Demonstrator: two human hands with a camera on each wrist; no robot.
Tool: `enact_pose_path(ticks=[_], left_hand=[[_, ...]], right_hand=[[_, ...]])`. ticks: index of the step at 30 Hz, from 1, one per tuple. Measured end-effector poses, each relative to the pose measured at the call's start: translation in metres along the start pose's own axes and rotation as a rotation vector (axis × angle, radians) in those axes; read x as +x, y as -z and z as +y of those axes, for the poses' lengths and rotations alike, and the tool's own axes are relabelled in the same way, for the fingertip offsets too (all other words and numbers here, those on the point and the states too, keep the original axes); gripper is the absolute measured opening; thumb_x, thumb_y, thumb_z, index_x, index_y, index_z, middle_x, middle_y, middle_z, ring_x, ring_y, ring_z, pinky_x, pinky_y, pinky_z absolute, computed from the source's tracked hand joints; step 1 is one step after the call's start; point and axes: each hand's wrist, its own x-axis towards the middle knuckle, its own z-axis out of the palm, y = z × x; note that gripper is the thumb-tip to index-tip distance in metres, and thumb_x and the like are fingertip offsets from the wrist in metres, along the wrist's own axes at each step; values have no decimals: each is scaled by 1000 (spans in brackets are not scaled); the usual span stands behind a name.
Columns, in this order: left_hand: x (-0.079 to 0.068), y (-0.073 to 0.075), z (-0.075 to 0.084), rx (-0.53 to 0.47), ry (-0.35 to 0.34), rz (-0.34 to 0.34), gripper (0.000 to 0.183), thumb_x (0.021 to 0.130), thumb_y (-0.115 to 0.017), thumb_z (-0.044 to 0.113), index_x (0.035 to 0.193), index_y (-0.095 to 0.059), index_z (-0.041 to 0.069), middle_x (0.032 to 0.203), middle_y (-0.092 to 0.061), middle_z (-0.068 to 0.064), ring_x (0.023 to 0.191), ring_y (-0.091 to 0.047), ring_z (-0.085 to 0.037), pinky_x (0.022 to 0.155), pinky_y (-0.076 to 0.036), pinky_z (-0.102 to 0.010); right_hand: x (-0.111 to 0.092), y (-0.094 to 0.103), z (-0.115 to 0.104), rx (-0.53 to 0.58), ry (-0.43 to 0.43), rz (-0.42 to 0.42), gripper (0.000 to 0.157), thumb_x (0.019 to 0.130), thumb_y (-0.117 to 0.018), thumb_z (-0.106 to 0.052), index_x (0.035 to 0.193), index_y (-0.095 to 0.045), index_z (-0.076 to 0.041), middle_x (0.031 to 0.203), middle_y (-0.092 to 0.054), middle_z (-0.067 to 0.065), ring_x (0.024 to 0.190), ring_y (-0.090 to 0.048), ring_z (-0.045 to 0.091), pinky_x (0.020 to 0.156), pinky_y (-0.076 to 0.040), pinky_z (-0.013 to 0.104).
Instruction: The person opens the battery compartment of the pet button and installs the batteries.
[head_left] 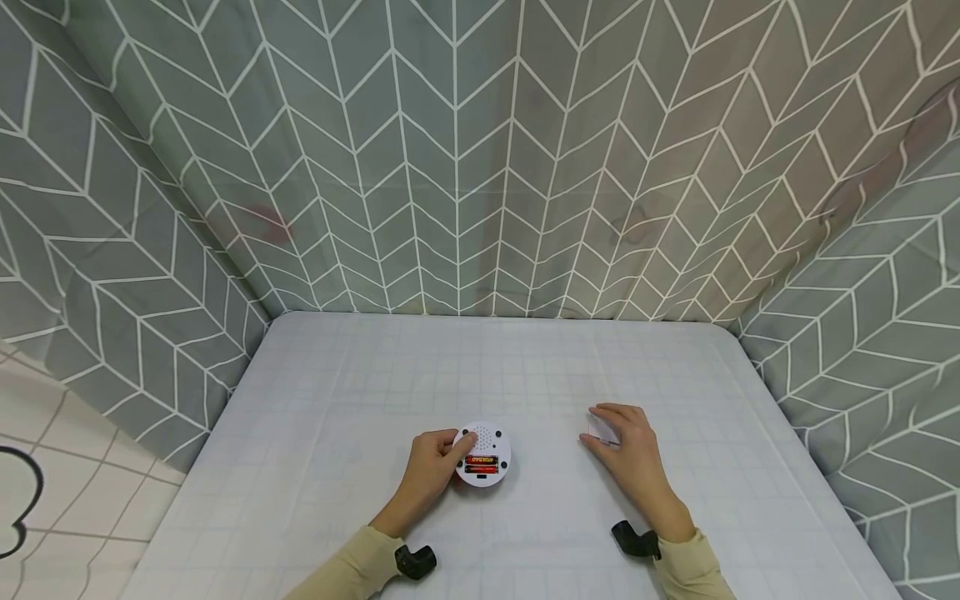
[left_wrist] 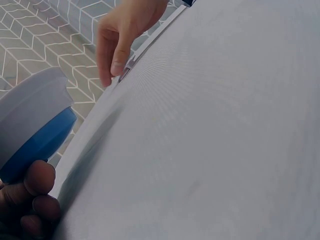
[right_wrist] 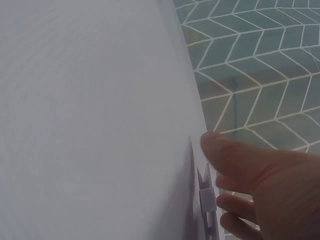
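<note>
A round white device [head_left: 488, 439] with a ring of small holes and two red-and-black batteries [head_left: 482, 465] in its uncovered compartment is held by my left hand [head_left: 429, 468], thumb on the face turned up. The left wrist view shows the device's blue part [left_wrist: 42, 142] above the curled fingers. To the right, my right hand [head_left: 628, 444] spreads thumb and fingers around a small, pale plastic cover [head_left: 602, 429] on the table. In the right wrist view this cover [right_wrist: 207, 200] has a clip-like tab, and the thumb appears apart from it. The right fingers' undersides are partly hidden.
A white-covered table [head_left: 360, 375] lies under both hands. Patterned grey-green curtains [head_left: 480, 167] hang along its back edge and at both sides. Black wrist cameras [head_left: 415, 562] are strapped at the sleeves. Tiled floor [head_left: 67, 467] shows at the left.
</note>
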Motion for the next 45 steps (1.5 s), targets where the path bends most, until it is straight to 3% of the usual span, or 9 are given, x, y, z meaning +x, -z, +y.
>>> enact_pose_path(ticks=[10,22,32,45], left_hand=[[-1,0,-2,-12,6,-3,34,103,-69,34,85,-75,5,68,-73,0,53,-59,-10,51,-48,-22],[1,1,1,20,-8,21,33,102,-70,33,83,-74,7,68,-68,2,60,-54,-9,54,-42,-21],[0,1,0,12,-4,21,33,102,-70,33,83,-74,7,67,-68,2,60,-53,-8,54,-41,-21],[-1,0,-1,7,-9,13,34,103,-69,33,83,-73,6,66,-67,2,57,-53,-8,52,-42,-21]], right_hand=[[-2,2,0,15,-25,-24,36,78,-92,-6,111,-79,1,122,-71,18,120,-61,40,98,-49,58],[0,3,3,-20,-44,-29,25,82,-90,-7,105,-79,-4,107,-73,11,101,-67,31,82,-52,48],[0,4,4,-5,-68,-59,26,82,-90,-6,104,-78,-4,103,-72,9,102,-68,29,89,-54,50],[-2,4,2,38,-59,-62,35,79,-92,-5,109,-75,-5,99,-73,4,93,-70,21,85,-55,36]])
